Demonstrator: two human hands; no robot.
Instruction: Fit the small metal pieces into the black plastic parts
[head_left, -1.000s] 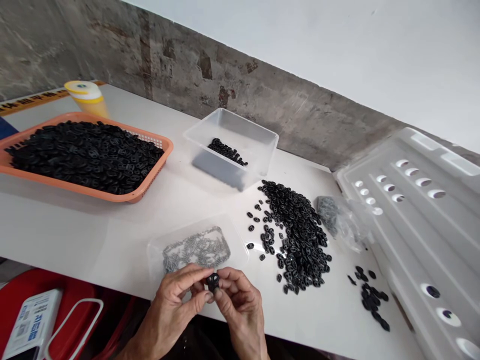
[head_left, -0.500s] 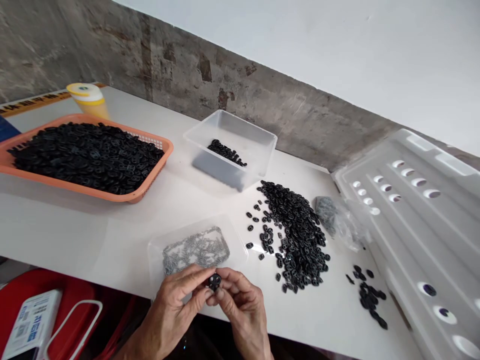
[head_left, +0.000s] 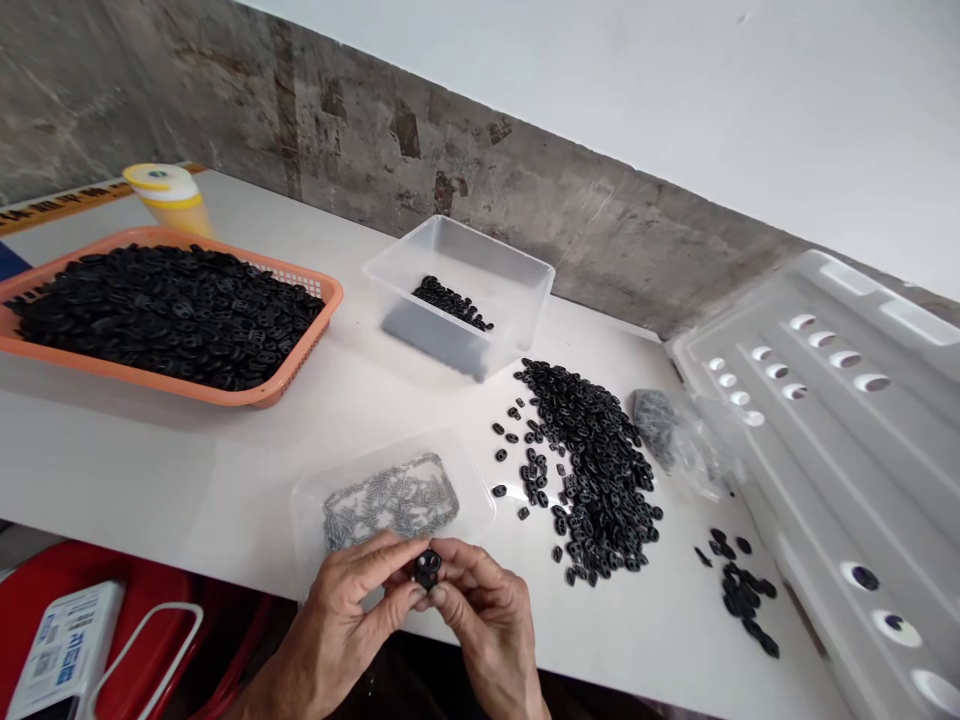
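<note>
Between the fingertips of both hands is a small black piece [head_left: 427, 568] with round holes, held upright near the table's front edge. My left hand [head_left: 352, 605] pinches it from the left, and my right hand [head_left: 487, 610] from the right. Just behind the hands lies a shallow clear tray [head_left: 469, 480] with many small metal parts [head_left: 397, 500], partly covered by my fingers. To the right, a large pile of small black two-holed pieces [head_left: 600, 460] is spread on the white table [head_left: 225, 490].
An orange basket [head_left: 262, 392] full of black parts stands at the left, a yellow-lidded cup [head_left: 172, 200] behind it. A clear bin [head_left: 517, 300] holds some black pieces. At the right are a plastic bag [head_left: 694, 440], a small black heap [head_left: 742, 590] and a large perforated plastic panel [head_left: 825, 450].
The black piece has turned slightly between my fingertips. Both hands keep nearly the same place and grip; the view has shifted a little.
</note>
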